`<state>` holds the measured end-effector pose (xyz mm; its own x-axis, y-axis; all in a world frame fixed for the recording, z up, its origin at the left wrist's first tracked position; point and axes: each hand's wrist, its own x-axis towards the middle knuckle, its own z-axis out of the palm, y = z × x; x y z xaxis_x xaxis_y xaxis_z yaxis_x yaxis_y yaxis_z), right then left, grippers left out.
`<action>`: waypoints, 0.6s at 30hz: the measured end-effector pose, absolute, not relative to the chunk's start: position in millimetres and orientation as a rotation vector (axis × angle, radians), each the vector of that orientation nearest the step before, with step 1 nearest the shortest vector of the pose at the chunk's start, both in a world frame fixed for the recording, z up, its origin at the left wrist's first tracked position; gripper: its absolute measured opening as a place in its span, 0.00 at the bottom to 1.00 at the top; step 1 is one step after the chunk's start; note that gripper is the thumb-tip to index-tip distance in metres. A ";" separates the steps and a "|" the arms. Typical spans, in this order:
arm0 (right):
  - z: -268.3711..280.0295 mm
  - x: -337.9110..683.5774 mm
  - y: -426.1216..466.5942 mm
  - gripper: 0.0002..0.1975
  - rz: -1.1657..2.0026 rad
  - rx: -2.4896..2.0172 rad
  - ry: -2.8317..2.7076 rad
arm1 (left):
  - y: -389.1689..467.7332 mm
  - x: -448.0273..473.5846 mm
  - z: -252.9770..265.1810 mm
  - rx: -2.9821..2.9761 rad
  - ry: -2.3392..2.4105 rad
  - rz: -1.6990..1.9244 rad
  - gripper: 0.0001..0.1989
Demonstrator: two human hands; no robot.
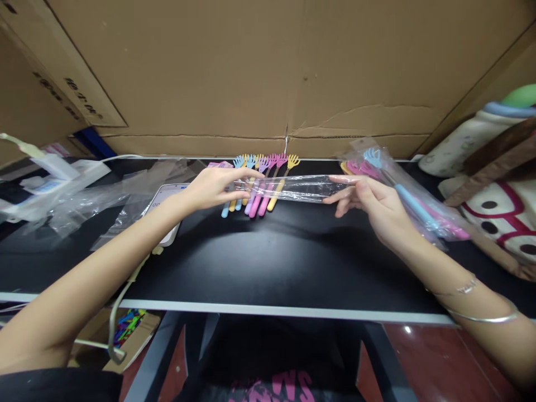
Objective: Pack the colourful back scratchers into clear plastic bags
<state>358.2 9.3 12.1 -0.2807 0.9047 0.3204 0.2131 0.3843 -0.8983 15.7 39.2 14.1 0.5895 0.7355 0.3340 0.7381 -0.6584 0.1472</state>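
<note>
Holds clear plastic bag (301,188) stretched in mid-air, clamped at its ends by left hand (211,187) and right hand (374,204), above black tabletop (272,262) with brown cardboard (251,72) behind and reddish floor (444,357) below. Grips lightly with fingers spread, just in front of pastel scratchers (264,205), with packed scratchers (412,204) beyond the right hand. Can't make out exact fingertip contact on the see-through film, nor all of phone (164,195), partly hidden by left forearm (113,262); cuts off cartoon-print bag (500,209) at right edge.
</note>
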 end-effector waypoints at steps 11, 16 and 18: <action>7.3 362.5 12.7 0.26 0.919 -0.942 -1.841 | 37.1 5.8 11.2 -2.803 -1.328 -0.612 0.23; 7.1 362.3 11.6 0.25 0.964 -0.935 -1.836 | 36.8 4.0 9.9 -2.803 -1.318 -0.621 0.23; 7.3 362.2 11.1 0.25 0.997 -0.941 -1.825 | 37.0 3.0 9.5 -2.805 -1.305 -0.631 0.23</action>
